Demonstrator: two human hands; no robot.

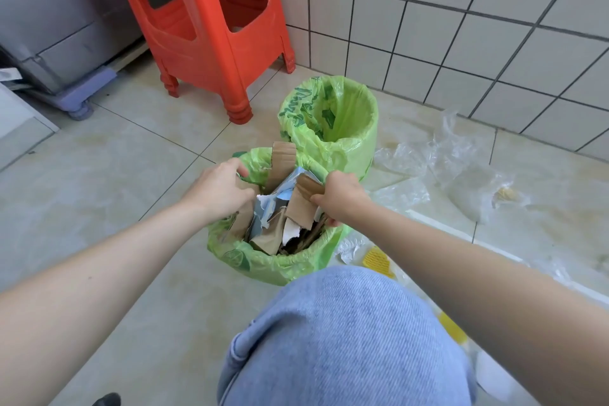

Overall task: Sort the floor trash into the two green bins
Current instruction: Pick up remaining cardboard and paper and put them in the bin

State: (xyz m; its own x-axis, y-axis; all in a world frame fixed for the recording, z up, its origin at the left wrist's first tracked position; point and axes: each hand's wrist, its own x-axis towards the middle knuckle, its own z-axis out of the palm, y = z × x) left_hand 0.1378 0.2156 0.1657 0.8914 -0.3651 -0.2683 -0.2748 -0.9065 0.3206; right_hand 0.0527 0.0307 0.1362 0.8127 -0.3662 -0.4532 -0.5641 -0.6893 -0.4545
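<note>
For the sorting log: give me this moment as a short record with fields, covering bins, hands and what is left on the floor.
near bin: green-lined near bin, packed with cardboard pieces and torn paper
far bin: green-lined far bin, no trash visible inside
left hand: left hand at the near bin's left rim, fingers curled over cardboard there
right hand: right hand grips a cardboard piece at the right rim
floor trash: clear plastic bags to the right, by the tiled wall
nearby: red stool behind the bins

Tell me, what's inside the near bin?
The near bin holds torn cardboard and bluish paper scraps, piled above the rim. Anything beneath is covered.
</note>
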